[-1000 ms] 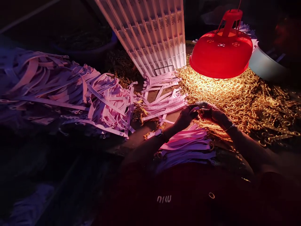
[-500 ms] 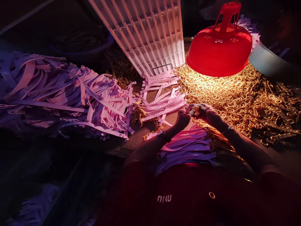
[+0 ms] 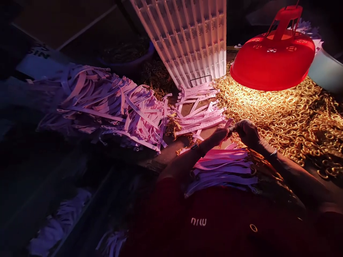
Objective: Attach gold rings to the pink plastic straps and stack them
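Observation:
My left hand (image 3: 218, 135) and my right hand (image 3: 248, 132) meet at the near edge of a big heap of small golden rings (image 3: 281, 107). Both are closed in a pinch on one pale pink strap (image 3: 227, 125), whose end sticks up between them. The right hand's fingertips also press something small that I cannot make out. A bundle of pink straps (image 3: 222, 166) lies across my lap just below the hands. More loose pink straps (image 3: 199, 114) lie on the table just left of the hands.
A red lamp shade (image 3: 273, 60) hangs low over the rings. A white ribbed rack (image 3: 193, 39) leans at the back. A large heap of pink straps (image 3: 107, 103) fills the left. A pale bowl (image 3: 327, 69) sits at the far right. The surroundings are dark.
The view has shifted, so everything sits further right and lower. My hands have stayed together on the strap, the right hand's fingers curling tighter over it.

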Demonstrator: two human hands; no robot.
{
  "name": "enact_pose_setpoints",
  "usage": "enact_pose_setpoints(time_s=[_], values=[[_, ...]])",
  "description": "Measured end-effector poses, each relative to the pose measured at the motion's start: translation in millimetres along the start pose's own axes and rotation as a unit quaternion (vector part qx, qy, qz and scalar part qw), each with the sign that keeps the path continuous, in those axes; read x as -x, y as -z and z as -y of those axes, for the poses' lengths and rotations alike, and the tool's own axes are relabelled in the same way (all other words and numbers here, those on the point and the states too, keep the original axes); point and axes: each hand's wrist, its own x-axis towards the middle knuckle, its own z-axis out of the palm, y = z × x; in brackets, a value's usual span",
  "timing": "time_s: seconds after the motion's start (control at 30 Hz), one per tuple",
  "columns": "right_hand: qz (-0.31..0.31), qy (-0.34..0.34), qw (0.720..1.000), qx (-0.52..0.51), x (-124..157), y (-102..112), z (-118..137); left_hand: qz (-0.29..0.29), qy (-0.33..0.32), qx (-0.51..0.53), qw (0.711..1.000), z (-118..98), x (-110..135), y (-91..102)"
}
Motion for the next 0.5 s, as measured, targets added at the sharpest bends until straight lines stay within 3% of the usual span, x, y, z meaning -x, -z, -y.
enact_pose_setpoints(time_s=[0.1,0.2,0.27,0.37,0.43,0.5], values=[[-0.001,0.049,0.999,-0.015,-0.6,-1.8,1.3,0.058,0.035,-0.001,0.998,-7.3,3.4,4.8],[-0.014,-0.037,0.991,-0.131,-8.7,3.8,3.0,0.054,-0.066,0.013,0.996,-6.4,-1.8,1.3],[-0.04,-0.112,0.959,-0.258,-18.2,15.2,2.4,0.032,-0.128,0.017,0.991,-1.3,-10.5,-3.0],[-0.072,-0.176,0.89,-0.414,-32.5,42.4,-1.5,0.012,-0.165,0.014,0.986,7.9,-24.6,-6.5],[-0.076,-0.195,0.863,-0.459,-37.3,59.0,-4.8,0.003,-0.155,0.041,0.987,10.7,-30.2,-6.8],[-0.064,-0.217,0.86,-0.457,-36.5,66.5,-6.6,-0.006,-0.102,0.096,0.99,9.3,-31.9,-7.3]])
